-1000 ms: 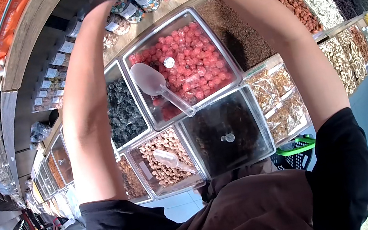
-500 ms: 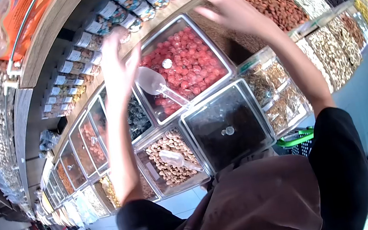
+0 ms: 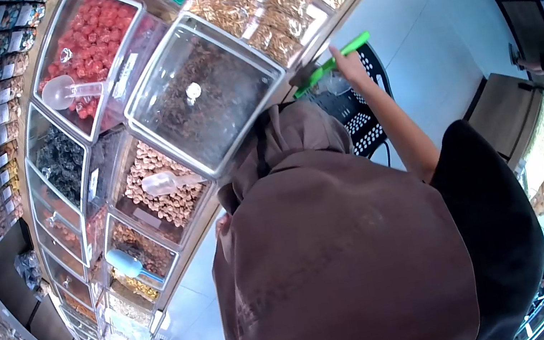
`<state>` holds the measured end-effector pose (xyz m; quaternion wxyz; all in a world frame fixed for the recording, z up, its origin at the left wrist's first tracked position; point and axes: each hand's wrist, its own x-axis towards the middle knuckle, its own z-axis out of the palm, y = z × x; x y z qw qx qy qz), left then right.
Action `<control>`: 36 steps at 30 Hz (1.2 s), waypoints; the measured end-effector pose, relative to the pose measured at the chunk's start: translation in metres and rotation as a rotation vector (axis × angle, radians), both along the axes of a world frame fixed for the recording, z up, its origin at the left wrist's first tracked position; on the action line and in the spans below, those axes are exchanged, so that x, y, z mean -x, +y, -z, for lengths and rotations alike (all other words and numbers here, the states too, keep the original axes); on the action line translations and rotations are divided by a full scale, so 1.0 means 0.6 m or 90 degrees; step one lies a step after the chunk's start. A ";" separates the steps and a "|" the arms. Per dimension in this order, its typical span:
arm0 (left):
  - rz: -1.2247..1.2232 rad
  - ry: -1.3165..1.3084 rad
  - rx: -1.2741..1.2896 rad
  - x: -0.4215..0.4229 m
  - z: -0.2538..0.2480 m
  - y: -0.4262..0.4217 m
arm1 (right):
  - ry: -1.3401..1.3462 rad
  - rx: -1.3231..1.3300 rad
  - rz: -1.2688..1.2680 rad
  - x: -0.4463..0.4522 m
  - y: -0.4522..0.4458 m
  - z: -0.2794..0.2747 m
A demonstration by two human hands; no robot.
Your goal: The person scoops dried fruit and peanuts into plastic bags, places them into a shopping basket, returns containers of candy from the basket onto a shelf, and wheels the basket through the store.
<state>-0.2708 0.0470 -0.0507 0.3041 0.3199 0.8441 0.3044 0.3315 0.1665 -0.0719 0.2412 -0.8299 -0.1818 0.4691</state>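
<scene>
My right hand (image 3: 350, 69) is closed around the green handle (image 3: 357, 43) of a black shopping basket (image 3: 360, 127), low beside the counter. The basket's side is perforated, and some clear plastic item (image 3: 334, 85) shows in it, too unclear to name. Of my left hand (image 3: 223, 224) only a sliver appears at the left edge of my brown apron (image 3: 333, 246); its fingers are hidden. Nearest the apron is a lidded clear bin (image 3: 154, 121) of dark dried food.
Beyond it stands a bin of red wrapped pieces (image 3: 99, 36) with a clear scoop (image 3: 60, 93) on its lid. A nut bin (image 3: 165, 181) and a blue scoop (image 3: 124, 261) are to the left. Bagged goods (image 3: 243, 7) line the counter edge. Pale floor (image 3: 420, 20) lies right.
Both hands have left the space above the bins. My right hand has come down to the basket handle; my left has dropped beside my body. The view has turned and tilted down.
</scene>
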 end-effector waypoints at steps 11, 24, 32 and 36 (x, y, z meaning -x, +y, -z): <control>0.149 -0.100 0.022 0.116 0.097 -0.100 | 0.247 -0.253 0.248 0.095 0.030 -0.038; 0.124 -0.134 0.059 0.047 0.052 -0.262 | 0.254 -0.193 0.023 0.141 -0.084 -0.039; 0.051 -0.172 0.100 0.087 0.132 -0.531 | 0.078 -0.170 -0.030 0.223 -0.380 -0.039; 0.106 -0.152 0.164 0.098 0.186 -0.661 | -0.218 -0.096 -0.157 0.186 -0.518 0.012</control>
